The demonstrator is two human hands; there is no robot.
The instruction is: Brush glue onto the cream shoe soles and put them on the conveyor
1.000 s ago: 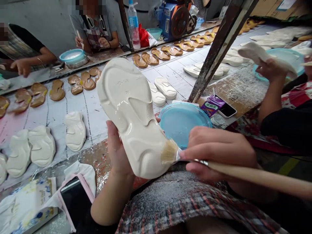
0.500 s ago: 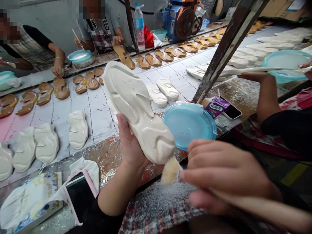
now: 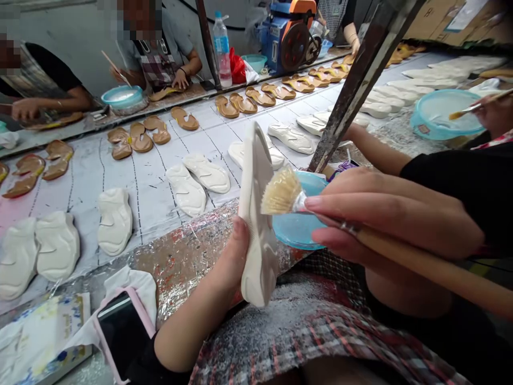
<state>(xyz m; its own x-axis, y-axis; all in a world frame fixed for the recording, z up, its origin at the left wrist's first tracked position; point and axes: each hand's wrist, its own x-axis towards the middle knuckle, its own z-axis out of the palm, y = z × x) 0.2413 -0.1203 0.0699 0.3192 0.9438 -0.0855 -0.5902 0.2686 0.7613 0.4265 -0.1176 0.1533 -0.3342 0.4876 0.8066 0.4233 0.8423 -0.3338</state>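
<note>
The white sole stands nearly upright above the near edge of the long table, just in front of a blue bowl. I pinch the brush in my right hand, bristles close to the sole; I can't tell if they touch. My left hand clasps the sole, thumb on its edge, fingers hidden behind.

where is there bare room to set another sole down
A patch of white sheet lies bare between the single white sole and the white pair right of it; a strip runs between that pair and the tan soles beyond. Crowded at lower left: two white soles, phone, pack; also around the brush, held sole and blue bowl.
</note>
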